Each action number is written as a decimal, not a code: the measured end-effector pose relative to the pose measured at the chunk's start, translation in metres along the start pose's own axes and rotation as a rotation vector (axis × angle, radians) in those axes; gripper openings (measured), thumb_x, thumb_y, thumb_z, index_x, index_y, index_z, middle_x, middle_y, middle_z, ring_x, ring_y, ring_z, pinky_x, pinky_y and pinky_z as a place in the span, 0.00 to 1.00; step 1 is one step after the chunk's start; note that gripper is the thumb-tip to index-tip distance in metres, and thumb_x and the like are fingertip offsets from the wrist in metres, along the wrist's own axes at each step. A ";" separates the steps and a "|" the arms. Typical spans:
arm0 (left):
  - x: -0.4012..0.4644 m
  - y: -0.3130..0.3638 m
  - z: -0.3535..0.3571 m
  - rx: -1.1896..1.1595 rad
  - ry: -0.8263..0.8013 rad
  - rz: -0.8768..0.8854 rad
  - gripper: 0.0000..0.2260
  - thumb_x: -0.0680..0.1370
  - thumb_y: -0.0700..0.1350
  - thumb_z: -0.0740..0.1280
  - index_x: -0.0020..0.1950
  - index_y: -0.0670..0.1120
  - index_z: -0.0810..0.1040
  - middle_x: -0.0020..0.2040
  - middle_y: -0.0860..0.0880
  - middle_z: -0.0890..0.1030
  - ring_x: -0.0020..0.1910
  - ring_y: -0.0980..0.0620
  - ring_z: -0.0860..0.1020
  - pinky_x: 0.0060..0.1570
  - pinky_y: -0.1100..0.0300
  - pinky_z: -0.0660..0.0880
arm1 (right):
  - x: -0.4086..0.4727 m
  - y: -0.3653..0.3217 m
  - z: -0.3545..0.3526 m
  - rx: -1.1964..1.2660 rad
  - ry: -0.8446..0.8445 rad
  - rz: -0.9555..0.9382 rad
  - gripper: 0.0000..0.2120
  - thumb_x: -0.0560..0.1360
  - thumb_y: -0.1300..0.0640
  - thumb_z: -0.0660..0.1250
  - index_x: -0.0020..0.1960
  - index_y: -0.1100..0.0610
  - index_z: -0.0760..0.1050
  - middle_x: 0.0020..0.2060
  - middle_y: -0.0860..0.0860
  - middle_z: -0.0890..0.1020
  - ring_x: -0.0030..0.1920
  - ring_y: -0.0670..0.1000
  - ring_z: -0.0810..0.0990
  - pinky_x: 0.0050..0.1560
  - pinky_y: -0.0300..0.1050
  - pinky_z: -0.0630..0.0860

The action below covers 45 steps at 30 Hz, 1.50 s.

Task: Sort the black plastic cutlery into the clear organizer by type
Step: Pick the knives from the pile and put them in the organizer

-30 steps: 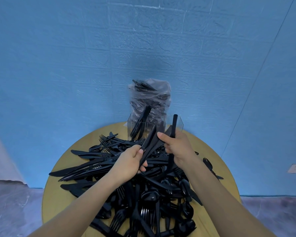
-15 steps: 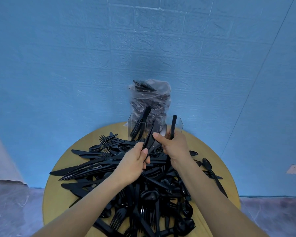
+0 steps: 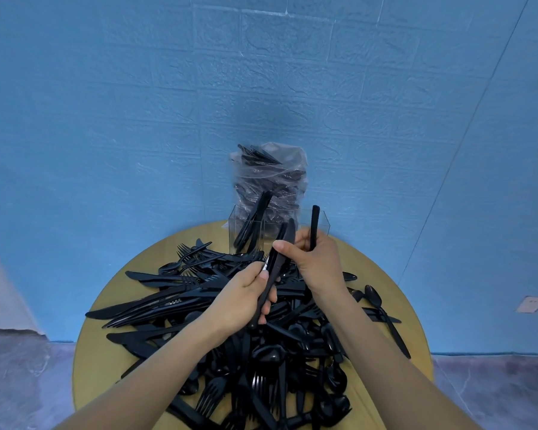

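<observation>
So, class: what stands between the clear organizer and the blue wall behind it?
In the head view, a clear plastic bag stuffed with more black cutlery stands upright just behind the clear organizer, in front of the blue wall.

Your forearms (image 3: 143, 377) ran off the picture at 6 o'clock. Your right hand (image 3: 319, 262) hid the lower end of the upright piece (image 3: 315, 225); its type could not be told. The bag (image 3: 271, 178) blurred its contents, and the organizer (image 3: 322, 223) showed only partly behind your hands.
</observation>
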<state>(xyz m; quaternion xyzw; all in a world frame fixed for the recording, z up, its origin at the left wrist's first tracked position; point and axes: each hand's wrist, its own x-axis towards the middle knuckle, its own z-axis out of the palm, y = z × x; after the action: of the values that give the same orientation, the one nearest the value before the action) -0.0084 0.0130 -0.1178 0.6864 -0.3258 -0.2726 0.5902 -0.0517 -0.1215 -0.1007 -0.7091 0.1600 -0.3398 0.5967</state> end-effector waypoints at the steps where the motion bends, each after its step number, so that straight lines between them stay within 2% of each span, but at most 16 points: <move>1: 0.000 0.000 0.000 0.005 -0.003 0.018 0.13 0.84 0.44 0.50 0.58 0.36 0.68 0.35 0.49 0.74 0.27 0.57 0.71 0.28 0.64 0.71 | 0.000 0.000 0.000 -0.006 0.013 -0.010 0.14 0.66 0.58 0.77 0.39 0.58 0.71 0.31 0.50 0.73 0.33 0.46 0.72 0.33 0.31 0.69; 5: 0.000 0.001 0.001 -0.007 -0.021 0.077 0.15 0.83 0.46 0.50 0.56 0.36 0.69 0.35 0.49 0.74 0.27 0.57 0.69 0.26 0.64 0.69 | -0.001 0.000 0.001 -0.047 0.064 -0.022 0.16 0.66 0.56 0.77 0.39 0.57 0.69 0.32 0.48 0.70 0.34 0.46 0.69 0.33 0.30 0.67; 9: -0.001 -0.001 0.001 0.077 -0.049 0.105 0.10 0.82 0.47 0.55 0.47 0.41 0.68 0.35 0.51 0.73 0.27 0.56 0.67 0.27 0.62 0.68 | -0.004 -0.003 0.000 -0.088 0.030 0.011 0.18 0.67 0.54 0.77 0.41 0.53 0.66 0.35 0.48 0.68 0.35 0.47 0.67 0.38 0.39 0.67; 13: -0.001 -0.003 0.000 0.051 0.011 0.080 0.12 0.83 0.44 0.54 0.53 0.34 0.68 0.34 0.51 0.72 0.26 0.58 0.66 0.25 0.64 0.66 | -0.005 -0.002 -0.008 -0.025 -0.004 0.013 0.10 0.75 0.51 0.69 0.40 0.54 0.70 0.32 0.50 0.73 0.28 0.44 0.68 0.34 0.40 0.66; 15: 0.000 -0.004 -0.002 0.062 0.019 0.079 0.12 0.83 0.44 0.54 0.55 0.34 0.69 0.34 0.52 0.73 0.26 0.58 0.66 0.25 0.64 0.66 | -0.005 0.000 -0.011 -0.030 -0.044 0.044 0.07 0.77 0.55 0.66 0.41 0.55 0.73 0.30 0.47 0.77 0.24 0.40 0.69 0.31 0.36 0.66; 18: 0.002 -0.005 -0.003 0.110 0.006 0.068 0.13 0.83 0.45 0.54 0.55 0.35 0.69 0.35 0.50 0.74 0.28 0.55 0.70 0.27 0.63 0.69 | -0.007 0.002 -0.015 -0.086 -0.116 0.061 0.03 0.77 0.62 0.65 0.44 0.59 0.75 0.23 0.42 0.75 0.23 0.38 0.70 0.28 0.31 0.65; 20: 0.002 -0.007 -0.004 0.066 0.001 0.032 0.12 0.83 0.44 0.53 0.54 0.36 0.69 0.37 0.49 0.76 0.30 0.55 0.74 0.28 0.63 0.71 | -0.007 0.002 -0.020 -0.105 -0.118 0.058 0.04 0.77 0.64 0.66 0.43 0.59 0.74 0.26 0.44 0.76 0.23 0.38 0.70 0.27 0.30 0.65; 22: 0.001 -0.007 -0.006 -0.003 0.012 -0.018 0.09 0.83 0.43 0.53 0.52 0.41 0.71 0.38 0.47 0.78 0.31 0.54 0.76 0.31 0.62 0.73 | -0.007 0.002 -0.028 -0.113 -0.104 0.058 0.07 0.76 0.64 0.66 0.40 0.57 0.74 0.31 0.51 0.77 0.23 0.39 0.68 0.29 0.33 0.66; 24: 0.002 -0.006 -0.009 -0.003 0.049 -0.051 0.09 0.83 0.43 0.52 0.50 0.42 0.71 0.40 0.46 0.79 0.33 0.53 0.78 0.33 0.61 0.76 | -0.006 0.001 -0.036 -0.117 -0.076 0.067 0.08 0.76 0.63 0.66 0.39 0.56 0.74 0.33 0.54 0.76 0.24 0.39 0.67 0.31 0.37 0.64; 28: 0.004 -0.005 -0.010 0.051 0.030 -0.084 0.10 0.83 0.44 0.53 0.51 0.43 0.71 0.42 0.45 0.80 0.37 0.51 0.81 0.42 0.56 0.79 | -0.003 -0.005 -0.041 -0.083 -0.070 0.031 0.08 0.76 0.64 0.66 0.38 0.56 0.74 0.28 0.47 0.74 0.23 0.39 0.66 0.29 0.33 0.63; 32: -0.001 0.003 -0.002 0.041 -0.096 -0.040 0.11 0.83 0.45 0.52 0.57 0.41 0.70 0.39 0.47 0.78 0.32 0.52 0.77 0.35 0.59 0.75 | 0.000 -0.012 -0.031 -0.037 -0.087 0.017 0.07 0.76 0.65 0.66 0.40 0.57 0.74 0.23 0.41 0.72 0.22 0.39 0.67 0.25 0.29 0.63; 37: -0.005 0.006 0.003 -0.018 -0.073 0.020 0.14 0.84 0.46 0.50 0.56 0.40 0.72 0.32 0.49 0.73 0.25 0.56 0.68 0.28 0.64 0.68 | 0.000 -0.010 -0.024 0.013 -0.051 0.063 0.09 0.77 0.64 0.65 0.39 0.56 0.72 0.19 0.40 0.70 0.21 0.39 0.65 0.25 0.31 0.62; 42: -0.005 0.007 0.002 -0.103 -0.060 -0.009 0.17 0.84 0.48 0.50 0.57 0.40 0.74 0.31 0.50 0.70 0.24 0.57 0.64 0.25 0.65 0.63 | 0.000 -0.013 -0.019 -0.021 -0.057 0.039 0.09 0.77 0.63 0.65 0.39 0.55 0.73 0.19 0.40 0.71 0.21 0.39 0.67 0.27 0.31 0.62; 45: -0.005 0.008 0.002 -0.064 -0.048 -0.004 0.15 0.83 0.48 0.51 0.56 0.41 0.74 0.31 0.51 0.66 0.24 0.57 0.61 0.25 0.66 0.61 | 0.002 -0.015 -0.018 -0.062 -0.060 0.017 0.07 0.76 0.59 0.67 0.39 0.55 0.74 0.24 0.41 0.73 0.23 0.38 0.69 0.30 0.32 0.64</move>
<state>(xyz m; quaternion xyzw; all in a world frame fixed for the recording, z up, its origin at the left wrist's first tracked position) -0.0139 0.0146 -0.1099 0.6611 -0.3296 -0.3004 0.6034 -0.0651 -0.1324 -0.0852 -0.7359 0.1586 -0.3080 0.5818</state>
